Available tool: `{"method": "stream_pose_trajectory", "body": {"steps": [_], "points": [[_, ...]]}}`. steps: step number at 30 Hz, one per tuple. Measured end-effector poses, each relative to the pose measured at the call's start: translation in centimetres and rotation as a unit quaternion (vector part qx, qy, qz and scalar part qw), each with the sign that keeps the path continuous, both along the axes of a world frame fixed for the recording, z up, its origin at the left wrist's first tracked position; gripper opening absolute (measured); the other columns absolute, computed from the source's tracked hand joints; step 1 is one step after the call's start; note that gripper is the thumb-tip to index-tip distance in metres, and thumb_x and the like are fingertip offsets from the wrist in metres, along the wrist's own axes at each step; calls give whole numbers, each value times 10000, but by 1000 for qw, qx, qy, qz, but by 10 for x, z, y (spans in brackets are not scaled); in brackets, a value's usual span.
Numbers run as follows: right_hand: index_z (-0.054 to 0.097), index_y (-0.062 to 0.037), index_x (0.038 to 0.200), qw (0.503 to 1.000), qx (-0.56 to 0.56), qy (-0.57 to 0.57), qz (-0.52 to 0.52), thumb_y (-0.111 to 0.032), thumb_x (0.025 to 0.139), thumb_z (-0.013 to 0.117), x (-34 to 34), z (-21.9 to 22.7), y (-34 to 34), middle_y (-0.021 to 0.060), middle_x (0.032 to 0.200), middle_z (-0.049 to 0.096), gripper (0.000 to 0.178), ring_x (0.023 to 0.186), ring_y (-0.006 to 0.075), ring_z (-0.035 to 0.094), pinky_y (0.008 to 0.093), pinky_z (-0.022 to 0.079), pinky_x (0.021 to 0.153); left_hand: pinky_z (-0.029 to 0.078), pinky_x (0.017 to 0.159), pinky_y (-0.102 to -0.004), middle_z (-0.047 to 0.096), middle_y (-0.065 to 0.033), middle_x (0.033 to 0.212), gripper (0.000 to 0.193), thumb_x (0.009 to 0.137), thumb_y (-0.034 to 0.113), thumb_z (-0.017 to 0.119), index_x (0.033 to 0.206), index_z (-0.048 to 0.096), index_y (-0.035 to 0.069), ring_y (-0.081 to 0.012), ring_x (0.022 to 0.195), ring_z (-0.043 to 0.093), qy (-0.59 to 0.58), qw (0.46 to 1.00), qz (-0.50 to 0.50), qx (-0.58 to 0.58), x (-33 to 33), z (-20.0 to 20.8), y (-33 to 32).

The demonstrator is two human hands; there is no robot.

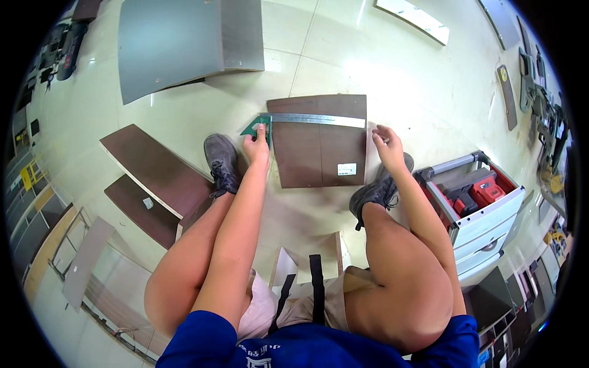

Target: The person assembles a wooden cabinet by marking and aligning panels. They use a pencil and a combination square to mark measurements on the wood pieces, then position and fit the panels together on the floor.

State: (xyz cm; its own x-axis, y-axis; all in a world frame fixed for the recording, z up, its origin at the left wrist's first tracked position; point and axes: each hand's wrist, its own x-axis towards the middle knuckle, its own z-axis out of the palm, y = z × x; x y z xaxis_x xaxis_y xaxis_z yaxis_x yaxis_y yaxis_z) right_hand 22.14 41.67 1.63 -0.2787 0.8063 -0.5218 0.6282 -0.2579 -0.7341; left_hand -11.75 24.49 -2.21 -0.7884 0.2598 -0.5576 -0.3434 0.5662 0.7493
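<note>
On the floor in front of me lies a brown board (319,156) with a white label and a line across its middle. A metal-bladed square (319,119) rests across its far part, the green handle against the board's left edge. My left hand (257,145) holds that green handle, thumb on top. Just off the board's right edge, near the blade's end, my right hand (388,147) hovers with fingers loosely curled and apart; I see nothing in it.
Brown panels (156,168) joined at an angle stand at left. A grey panelled piece (178,43) lies far left. On the right is an open tool case (485,230) with a red tool (486,191). My shoes (222,162) flank the board. A white strip (414,20) lies far off.
</note>
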Motion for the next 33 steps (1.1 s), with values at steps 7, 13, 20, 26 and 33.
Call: {"method": "stream_pose_trajectory", "body": {"steps": [7, 13, 20, 26, 33], "points": [[655, 28, 1207, 1000, 14, -14, -8, -236, 897, 721, -18, -24, 9, 175, 1066, 737, 412, 941, 230, 714, 343, 548, 856, 432, 632, -307, 605, -8, 767, 351, 943, 340, 724, 851, 616, 19, -119, 688, 513, 81, 996, 39, -30, 27, -15, 21], [699, 36, 998, 996, 39, -78, 9, -294, 872, 762, -36, -16, 27, 169, 893, 745, 359, 800, 260, 722, 363, 558, 751, 394, 567, -313, 561, -1, 690, 405, 917, 346, 758, 758, 574, 23, -101, 615, 449, 125, 989, -3, -81, 17, -31, 17], [689, 3, 889, 991, 27, -125, 42, -357, 863, 763, -43, -16, 41, 175, 825, 721, 369, 754, 291, 702, 387, 541, 710, 425, 609, -285, 600, -12, 747, 343, 941, 298, 739, 845, 579, 10, -105, 674, 509, 106, 991, 60, -56, 19, -26, 16], [688, -28, 868, 979, 13, -189, 74, -529, 854, 720, -49, -24, 46, 174, 827, 716, 503, 797, 341, 694, 436, 536, 718, 426, 594, -294, 564, -7, 711, 369, 931, 311, 749, 800, 550, 29, -105, 642, 470, 126, 987, 70, -72, 14, -27, 16], [682, -31, 870, 971, 2, -219, 98, -572, 866, 691, -55, -23, 53, 180, 823, 712, 541, 805, 353, 692, 448, 535, 723, 511, 678, -412, 679, -148, 736, 566, 813, 485, 804, 818, 643, -57, -279, 669, 639, 173, 948, -84, -254, -2, -13, 16]]}}
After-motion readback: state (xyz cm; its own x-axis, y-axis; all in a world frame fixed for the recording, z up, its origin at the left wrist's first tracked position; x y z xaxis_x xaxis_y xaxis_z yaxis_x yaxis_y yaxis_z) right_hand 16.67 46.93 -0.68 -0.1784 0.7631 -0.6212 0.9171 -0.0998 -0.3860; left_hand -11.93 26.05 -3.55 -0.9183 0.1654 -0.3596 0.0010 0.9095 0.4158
